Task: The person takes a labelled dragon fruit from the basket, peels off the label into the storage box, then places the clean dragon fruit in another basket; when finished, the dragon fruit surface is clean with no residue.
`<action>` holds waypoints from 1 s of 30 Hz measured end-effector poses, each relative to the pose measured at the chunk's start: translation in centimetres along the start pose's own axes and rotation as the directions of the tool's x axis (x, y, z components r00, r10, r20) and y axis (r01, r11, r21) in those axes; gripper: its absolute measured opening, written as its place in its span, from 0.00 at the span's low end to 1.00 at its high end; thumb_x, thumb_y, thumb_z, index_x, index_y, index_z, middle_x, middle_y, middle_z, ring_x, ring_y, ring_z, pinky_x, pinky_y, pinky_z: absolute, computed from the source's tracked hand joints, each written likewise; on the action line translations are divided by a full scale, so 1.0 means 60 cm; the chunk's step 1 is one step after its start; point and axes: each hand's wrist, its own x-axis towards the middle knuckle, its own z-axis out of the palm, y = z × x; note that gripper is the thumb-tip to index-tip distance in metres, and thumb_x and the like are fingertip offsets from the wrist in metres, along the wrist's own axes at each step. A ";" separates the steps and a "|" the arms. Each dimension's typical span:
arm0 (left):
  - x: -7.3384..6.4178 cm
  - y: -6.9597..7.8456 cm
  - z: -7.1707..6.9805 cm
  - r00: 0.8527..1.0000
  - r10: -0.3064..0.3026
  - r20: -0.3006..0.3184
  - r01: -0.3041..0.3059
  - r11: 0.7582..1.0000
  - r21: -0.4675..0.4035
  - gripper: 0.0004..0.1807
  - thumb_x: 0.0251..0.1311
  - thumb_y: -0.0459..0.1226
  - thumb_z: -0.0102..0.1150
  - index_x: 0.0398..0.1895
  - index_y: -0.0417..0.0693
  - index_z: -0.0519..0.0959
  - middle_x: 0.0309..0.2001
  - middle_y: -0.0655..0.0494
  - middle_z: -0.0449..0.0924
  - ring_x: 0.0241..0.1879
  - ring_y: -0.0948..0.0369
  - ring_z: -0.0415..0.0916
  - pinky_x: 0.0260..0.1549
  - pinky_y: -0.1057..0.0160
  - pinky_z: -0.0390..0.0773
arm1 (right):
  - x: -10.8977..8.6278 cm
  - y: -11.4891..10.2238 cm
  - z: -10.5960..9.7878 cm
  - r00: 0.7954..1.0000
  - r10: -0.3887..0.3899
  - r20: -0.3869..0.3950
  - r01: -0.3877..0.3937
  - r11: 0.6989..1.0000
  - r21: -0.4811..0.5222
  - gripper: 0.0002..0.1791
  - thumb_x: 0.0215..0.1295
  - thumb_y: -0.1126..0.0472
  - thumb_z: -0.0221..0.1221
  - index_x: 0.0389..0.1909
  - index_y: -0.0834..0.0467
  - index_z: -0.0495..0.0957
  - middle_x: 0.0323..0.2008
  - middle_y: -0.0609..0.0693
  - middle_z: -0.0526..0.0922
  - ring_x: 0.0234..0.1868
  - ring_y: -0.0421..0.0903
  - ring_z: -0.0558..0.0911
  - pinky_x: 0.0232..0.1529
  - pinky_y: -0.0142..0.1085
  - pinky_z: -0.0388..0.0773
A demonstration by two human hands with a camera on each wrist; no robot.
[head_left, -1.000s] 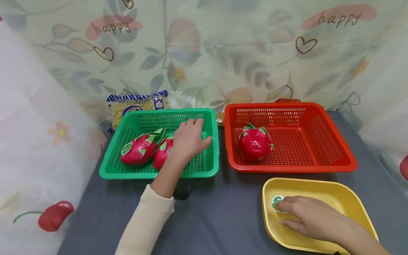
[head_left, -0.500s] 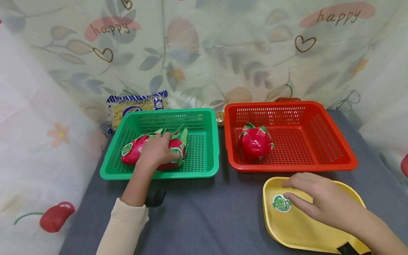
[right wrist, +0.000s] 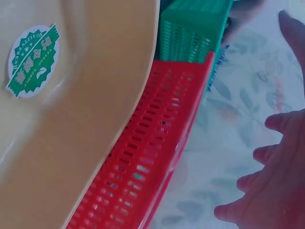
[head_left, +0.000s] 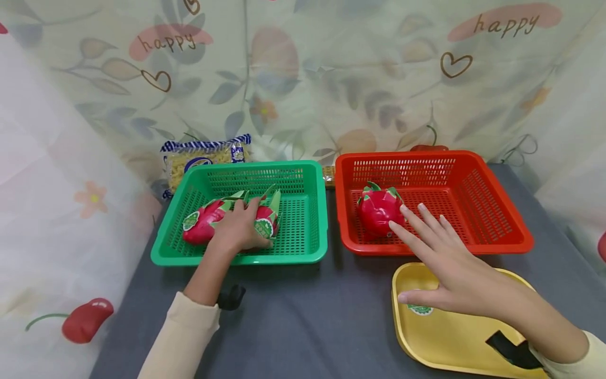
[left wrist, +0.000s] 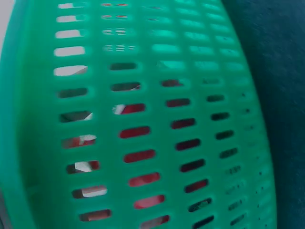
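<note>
Three dragon fruits point(head_left: 200, 227), rounded, glossy and deep pink with green leaf tips, lie in two slotted plastic baskets: two side by side in the green basket point(head_left: 289, 260), one in the red basket point(head_left: 435, 251) to its right. The left hand point(head_left: 236, 227) has its fingers curled over the right-hand fruit of the pair, gripping it. The right hand point(head_left: 442, 266) is released, fingers spread and straight, above one smooth yellow tray point(head_left: 450, 347), its fingertips overlapping the red basket. One clear packet point(head_left: 205, 158) with blue striped edging stands behind the green basket, on a dark cloth-covered counter point(head_left: 303, 326). The left wrist view shows pink-red through the green wall's slots; the right wrist view reveals the tray's whole green-and-white sticker point(right wrist: 33, 61), partly hidden from the head camera.
</note>
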 end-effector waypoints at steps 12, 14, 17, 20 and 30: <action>0.015 0.003 0.018 1.000 0.013 -0.004 -0.013 0.993 0.120 0.67 0.36 0.53 0.83 0.80 0.53 0.51 0.68 0.32 0.57 0.58 0.35 0.68 0.42 0.39 0.80 | 0.019 0.002 0.020 0.988 0.050 0.143 -0.050 0.999 -0.004 0.61 0.53 0.27 0.63 0.81 0.43 0.44 0.80 0.53 0.40 0.78 0.60 0.34 0.72 0.61 0.31; 0.016 0.002 0.019 1.000 0.019 -0.010 -0.018 0.991 0.129 0.68 0.35 0.53 0.84 0.80 0.53 0.51 0.68 0.33 0.57 0.58 0.35 0.68 0.42 0.39 0.80 | 0.019 0.003 0.022 0.989 0.051 0.142 -0.052 0.999 0.003 0.60 0.53 0.26 0.63 0.81 0.43 0.45 0.80 0.52 0.40 0.78 0.60 0.34 0.72 0.61 0.32; 0.015 0.000 0.022 0.999 0.026 -0.019 -0.023 0.991 0.132 0.69 0.34 0.53 0.84 0.80 0.53 0.52 0.68 0.33 0.57 0.58 0.36 0.68 0.42 0.39 0.80 | 0.020 0.003 0.026 0.988 0.055 0.145 -0.058 0.998 0.022 0.59 0.54 0.26 0.62 0.81 0.42 0.46 0.80 0.50 0.40 0.78 0.59 0.34 0.72 0.63 0.34; 0.014 -0.001 0.025 0.999 0.032 -0.042 -0.026 0.992 0.120 0.66 0.35 0.52 0.83 0.79 0.53 0.53 0.68 0.34 0.59 0.57 0.36 0.69 0.41 0.39 0.80 | 0.020 0.003 0.028 0.987 0.056 0.148 -0.062 0.998 0.033 0.58 0.54 0.26 0.62 0.81 0.41 0.47 0.80 0.49 0.40 0.78 0.58 0.34 0.71 0.64 0.36; 0.012 -0.008 0.022 0.988 0.054 -0.144 -0.048 0.998 0.039 0.62 0.37 0.51 0.80 0.78 0.53 0.56 0.66 0.34 0.61 0.55 0.36 0.69 0.43 0.37 0.79 | 0.022 -0.001 0.030 0.996 0.019 0.091 -0.023 0.998 0.050 0.54 0.57 0.30 0.64 0.80 0.43 0.52 0.79 0.51 0.45 0.79 0.57 0.37 0.73 0.61 0.37</action>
